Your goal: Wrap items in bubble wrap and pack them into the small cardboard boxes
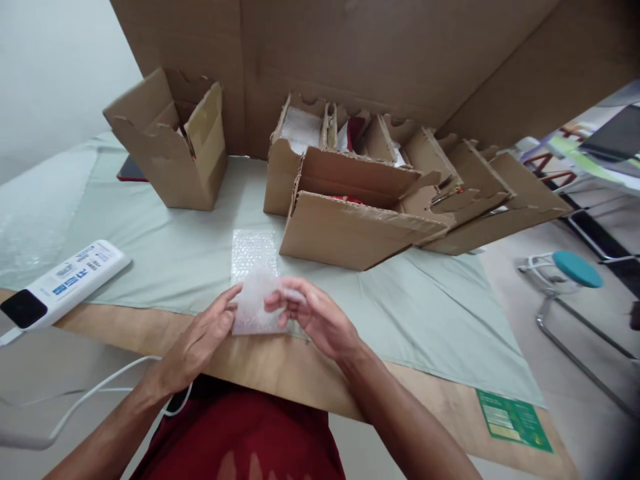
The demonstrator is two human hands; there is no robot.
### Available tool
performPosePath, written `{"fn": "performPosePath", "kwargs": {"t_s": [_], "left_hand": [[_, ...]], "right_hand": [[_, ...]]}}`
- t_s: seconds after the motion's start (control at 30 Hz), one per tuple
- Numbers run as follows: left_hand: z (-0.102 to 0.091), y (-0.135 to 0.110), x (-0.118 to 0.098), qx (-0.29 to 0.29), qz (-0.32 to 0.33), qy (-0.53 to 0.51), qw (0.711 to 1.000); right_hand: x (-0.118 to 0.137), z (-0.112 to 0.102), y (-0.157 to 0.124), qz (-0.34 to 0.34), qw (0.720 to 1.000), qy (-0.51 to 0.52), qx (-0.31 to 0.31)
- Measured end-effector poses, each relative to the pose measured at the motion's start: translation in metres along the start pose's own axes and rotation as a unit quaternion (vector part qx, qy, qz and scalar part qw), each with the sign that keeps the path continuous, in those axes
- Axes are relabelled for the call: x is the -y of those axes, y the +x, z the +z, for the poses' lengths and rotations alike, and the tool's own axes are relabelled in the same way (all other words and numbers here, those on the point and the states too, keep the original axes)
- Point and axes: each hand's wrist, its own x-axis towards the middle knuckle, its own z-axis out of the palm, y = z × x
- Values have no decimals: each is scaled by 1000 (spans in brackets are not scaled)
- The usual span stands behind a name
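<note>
On the table's near edge, in the head view, lies a flat piece of bubble wrap (254,250), with a blurred, cloudy lower half. My left hand (207,333) is beside its left edge, fingers stretched out, the fingertips at the wrap. Over the right side of the wrap is my right hand (320,317), its fingers curled inward. A pale, narrow shape shows between those fingers; blur keeps me from telling what it is. Whether anything is inside the wrap cannot be seen.
Behind the wrap stand open cardboard boxes (345,233) holding wrapped items. Another tall box (180,167) is at back left. A white device (70,283) with a cable lies at left. A green card (515,420) is at the right edge; a teal stool (577,269) stands beyond.
</note>
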Motion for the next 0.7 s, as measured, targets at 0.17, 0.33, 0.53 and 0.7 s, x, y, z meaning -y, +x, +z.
{"fn": "performPosePath", "kwargs": {"t_s": [0.17, 0.33, 0.53, 0.7], "left_hand": [[21, 1, 8, -104, 89, 148, 979], [28, -3, 13, -145, 242, 300, 911], [25, -13, 14, -138, 240, 328, 903], [27, -17, 19, -159, 264, 265, 914]], "right_hand": [[-15, -20, 48, 70, 997, -11, -32], [-14, -22, 46, 82, 994, -76, -2], [-10, -20, 45, 62, 990, -123, 25], [-13, -26, 32, -38, 961, -273, 25]]}}
